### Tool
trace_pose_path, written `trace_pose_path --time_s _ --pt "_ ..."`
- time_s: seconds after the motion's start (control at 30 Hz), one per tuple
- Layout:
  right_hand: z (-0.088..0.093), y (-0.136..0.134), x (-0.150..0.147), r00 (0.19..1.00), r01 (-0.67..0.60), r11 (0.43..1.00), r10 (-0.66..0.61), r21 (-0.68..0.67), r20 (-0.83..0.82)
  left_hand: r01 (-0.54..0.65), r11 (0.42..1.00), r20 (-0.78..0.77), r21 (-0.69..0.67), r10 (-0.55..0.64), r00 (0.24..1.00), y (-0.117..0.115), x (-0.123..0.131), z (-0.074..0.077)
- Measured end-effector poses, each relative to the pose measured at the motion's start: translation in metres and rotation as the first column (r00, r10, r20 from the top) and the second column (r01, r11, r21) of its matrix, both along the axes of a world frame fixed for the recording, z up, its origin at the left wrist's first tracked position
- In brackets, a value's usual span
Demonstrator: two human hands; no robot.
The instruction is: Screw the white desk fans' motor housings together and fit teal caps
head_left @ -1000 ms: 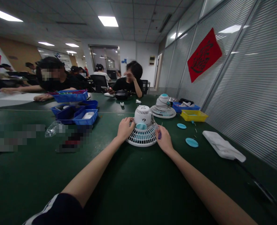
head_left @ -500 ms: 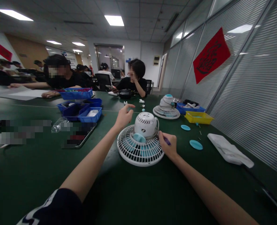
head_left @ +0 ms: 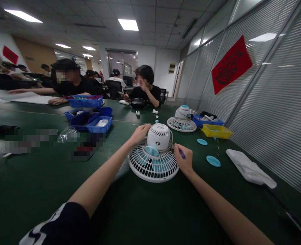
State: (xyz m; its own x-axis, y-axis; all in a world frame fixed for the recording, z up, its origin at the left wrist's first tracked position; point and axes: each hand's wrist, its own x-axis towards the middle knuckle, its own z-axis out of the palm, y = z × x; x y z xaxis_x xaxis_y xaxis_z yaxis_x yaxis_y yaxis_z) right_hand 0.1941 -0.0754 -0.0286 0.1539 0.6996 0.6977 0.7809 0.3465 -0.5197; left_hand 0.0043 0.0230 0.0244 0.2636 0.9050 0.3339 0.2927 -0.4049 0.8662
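A small white fan (head_left: 160,136) lies face down in front of me, its round cage on the table and its motor housing upward. Light blue blades show through the cage, and a light blue round knob (head_left: 152,151) sits on the near side. A cord is wound about the housing. My left hand (head_left: 139,134) rests against the housing's left side, with its fingertips partly hidden behind it. At the fan's right side, my right hand (head_left: 184,159) is closed round a purple-handled screwdriver (head_left: 182,154); its tip is hard to make out by the cord.
Farther back stands a second fan (head_left: 182,119), near a yellow bin (head_left: 217,131) and a blue bin (head_left: 207,121). Light blue discs (head_left: 213,161) and small screws lie on the right. Several blue bins (head_left: 99,124) are stacked at left. Two people sit across the table.
My left hand has come down and right, from raised with a finger extended to resting against the fan housing. My right hand stays at the fan's right side with the screwdriver.
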Motion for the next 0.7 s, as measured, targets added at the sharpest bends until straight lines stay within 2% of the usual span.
trace_pose_path --time_s 0.1,0.17,0.33,0.47,0.6,0.7 --pt "0.001 -0.001 0.0 1.0 0.0 1.0 0.0 -0.017 0.013 0.11 0.987 0.238 -0.117 -0.08 0.968 -0.005 0.009 -0.001" --pt "0.001 -0.001 0.0 1.0 0.006 1.0 -0.005 -0.019 0.015 0.15 0.97 0.349 -0.19 -0.076 0.934 -0.008 0.014 -0.004" --pt "0.005 0.002 0.004 1.0 0.016 0.999 -0.015 -0.043 0.026 0.127 0.956 0.398 -0.263 -0.012 0.917 -0.01 0.02 -0.013" --pt "0.017 0.008 0.009 0.999 -0.024 0.998 0.023 -0.061 -0.022 0.087 0.959 0.402 -0.269 0.03 0.915 -0.01 0.023 -0.016" --pt "0.041 0.016 0.01 0.961 -0.104 0.994 0.093 -0.031 -0.261 0.023 0.962 0.392 -0.272 0.088 0.916 -0.011 0.026 -0.017" --pt "0.069 0.023 0.004 0.941 -0.177 0.984 0.174 0.015 -0.29 -0.027 0.964 0.38 -0.265 0.13 0.916 -0.015 0.028 -0.016"
